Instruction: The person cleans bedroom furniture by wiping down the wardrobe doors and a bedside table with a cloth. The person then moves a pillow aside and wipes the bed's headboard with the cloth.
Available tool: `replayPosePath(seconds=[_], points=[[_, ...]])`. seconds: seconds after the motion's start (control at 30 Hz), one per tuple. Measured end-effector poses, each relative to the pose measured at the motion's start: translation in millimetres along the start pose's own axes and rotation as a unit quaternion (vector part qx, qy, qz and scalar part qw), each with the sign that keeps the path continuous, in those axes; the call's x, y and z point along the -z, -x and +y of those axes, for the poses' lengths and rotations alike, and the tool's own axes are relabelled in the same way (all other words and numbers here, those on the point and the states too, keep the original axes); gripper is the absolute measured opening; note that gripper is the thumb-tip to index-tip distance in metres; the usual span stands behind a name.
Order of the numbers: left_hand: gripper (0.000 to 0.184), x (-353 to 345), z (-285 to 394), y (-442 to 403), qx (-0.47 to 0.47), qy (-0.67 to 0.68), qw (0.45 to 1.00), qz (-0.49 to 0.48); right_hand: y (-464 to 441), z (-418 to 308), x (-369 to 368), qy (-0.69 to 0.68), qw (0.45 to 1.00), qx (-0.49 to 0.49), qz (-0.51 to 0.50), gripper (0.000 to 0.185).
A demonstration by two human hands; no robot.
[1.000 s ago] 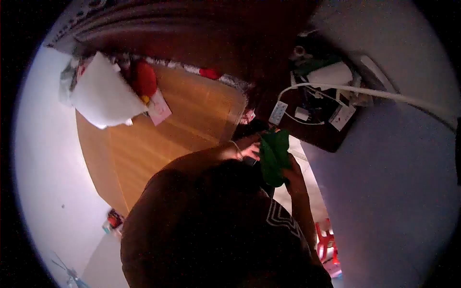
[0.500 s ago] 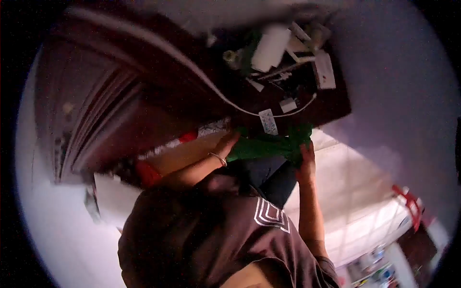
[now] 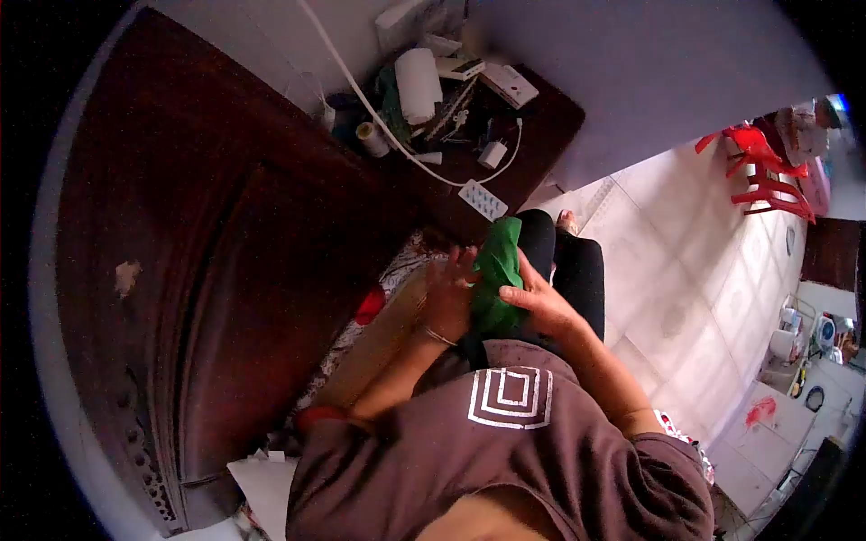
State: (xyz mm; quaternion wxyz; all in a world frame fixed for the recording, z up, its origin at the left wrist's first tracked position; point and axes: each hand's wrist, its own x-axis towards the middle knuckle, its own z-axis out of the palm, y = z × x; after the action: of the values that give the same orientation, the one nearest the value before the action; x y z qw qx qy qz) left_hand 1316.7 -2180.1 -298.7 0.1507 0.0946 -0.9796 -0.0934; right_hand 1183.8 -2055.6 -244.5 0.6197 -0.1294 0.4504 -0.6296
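Note:
A bunched green cloth [image 3: 499,270] hangs together over my lap, above my dark trousers. My right hand [image 3: 541,302] grips it from the right side, the thumb lying across its lower part. On the other side is my left hand [image 3: 446,296], slightly blurred, its fingers apart and close against the cloth's left edge. Whether those fingertips touch the cloth I cannot tell. A bracelet [image 3: 440,337] circles my left wrist.
A dark wooden nightstand [image 3: 550,122] ahead bears a white roll [image 3: 418,86], boxes, a charger [image 3: 492,154] with a white cable, and a blister pack [image 3: 483,200]. A dark wooden headboard [image 3: 271,234] rises at left. Red plastic chairs [image 3: 776,194] stand far right on tiled floor [image 3: 672,261].
The cloth was stretched sideways between both hands; now it is gathered into an upright bunch. My left hand has loosened its fingers. The view has turned and become brighter.

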Motion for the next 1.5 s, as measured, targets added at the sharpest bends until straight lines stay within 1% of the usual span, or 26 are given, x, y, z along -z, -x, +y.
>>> replayPosePath(seconds=[0.03, 0.1, 0.13, 0.17, 0.2, 0.27, 0.3, 0.33, 0.4, 0.43, 0.5, 0.57, 0.67, 0.73, 0.77, 0.83, 0.87, 0.9, 0.97, 1.03, 1.1, 1.27, 1.33, 1.37, 1.43, 1.5], points=[[0.050, 9, 1, -1, -0.005, -0.002, 1.000, 0.001, 4, -2, 0, -0.001, 1.000, 0.006, 0.000, 0.093], [0.050, 19, -4, -4, -0.007, 0.210, 0.975, -0.068, 10, 0, 8, 0.068, 0.997, 0.013, 0.017, 0.094], [0.050, 8, -5, 6, -0.009, 0.206, 0.976, -0.071, 16, 3, 12, 0.073, 0.997, 0.020, 0.034, 0.093], [0.046, -15, -8, 22, 0.083, 0.376, 0.916, -0.115, 20, 5, 19, 0.070, 0.997, 0.023, 0.032, 0.093], [0.042, -29, -10, 31, 0.171, 0.529, 0.817, -0.154, 24, 7, 28, 0.077, 0.995, 0.040, 0.040, 0.089], [0.038, -32, -8, 27, 0.183, 0.547, 0.806, -0.132, 35, -4, 38, 0.098, 0.992, 0.070, 0.045, 0.075], [0.033, -34, -7, 23, 0.198, 0.567, 0.792, -0.108, 36, -8, 51, 0.177, 0.977, 0.095, 0.068, 0.055], [0.033, -26, -4, 11, 0.196, 0.564, 0.794, -0.111, 34, -9, 68, 0.222, 0.966, 0.094, 0.095, 0.050], [0.023, -9, 8, -27, 0.188, 0.477, 0.856, -0.062, 23, 6, 112, 0.234, 0.950, 0.110, 0.177, 0.035], [0.023, -15, 11, -42, 0.186, 0.474, 0.859, -0.064, 20, -2, 123, 0.228, 0.945, 0.125, 0.200, 0.030], [0.029, -30, 18, -78, 0.108, 0.417, 0.902, 0.013, -1, -14, 161, 0.359, 0.887, 0.146, 0.251, 0.026], [0.025, -38, 24, -127, 0.113, 0.461, 0.879, 0.043, -26, -40, 182, 0.330, 0.871, 0.203, 0.304, 0.023], [0.025, -33, 31, -195, 0.171, 0.441, 0.880, 0.054, -57, -107, 203, 0.352, 0.847, 0.225, 0.329, 0.034], [0.027, -58, 24, -228, 0.212, 0.545, 0.804, 0.106, -75, -135, 224, 0.385, 0.827, 0.216, 0.348, 0.039], [0.027, -83, 20, -233, 0.213, 0.545, 0.805, 0.100, -89, -136, 242, 0.426, 0.819, 0.207, 0.323, 0.045], [0.039, -142, 8, -235, 0.254, 0.306, 0.913, 0.092, -107, -114, 269, 0.462, 0.811, 0.197, 0.301, 0.050], [0.052, -151, 14, -229, 0.299, 0.240, 0.924, 0.004, -115, -92, 279, 0.485, 0.781, 0.200, 0.338, 0.058], [0.052, -170, 14, -221, 0.297, 0.238, 0.925, 0.001, -124, -74, 288, 0.508, 0.750, 0.200, 0.373, 0.066], [0.058, -207, 13, -210, 0.136, 0.153, 0.979, -0.017, -142, -55, 299, 0.608, 0.670, 0.226, 0.361, 0.074], [0.059, -228, 15, -212, 0.087, 0.089, 0.991, -0.058, -166, -38, 302, 0.580, 0.687, 0.245, 0.363, 0.067], [0.060, -244, 15, -218, 0.037, 0.026, 0.994, -0.098, -185, -33, 302, 0.701, 0.586, 0.218, 0.343, 0.062], [0.061, -247, 2, -269, 0.047, -0.016, 0.988, -0.146, -227, -58, 324, 0.729, 0.544, 0.239, 0.340, 0.051], [0.058, -255, -4, -297, 0.031, -0.074, 0.985, -0.154, -246, -83, 336, 0.784, 0.489, 0.197, 0.327, 0.050], [0.056, -262, -9, -309, 0.011, -0.133, 0.980, -0.150, -251, -87, 339, 0.784, 0.490, 0.195, 0.328, 0.050], [0.053, -268, -12, -313, 0.019, -0.124, 0.984, -0.127, -252, -89, 340, 0.749, 0.535, 0.217, 0.324, 0.051], [0.051, -258, -9, -313, 0.031, -0.117, 0.988, -0.098, -263, -81, 346, 0.751, 0.525, 0.221, 0.334, 0.052]])
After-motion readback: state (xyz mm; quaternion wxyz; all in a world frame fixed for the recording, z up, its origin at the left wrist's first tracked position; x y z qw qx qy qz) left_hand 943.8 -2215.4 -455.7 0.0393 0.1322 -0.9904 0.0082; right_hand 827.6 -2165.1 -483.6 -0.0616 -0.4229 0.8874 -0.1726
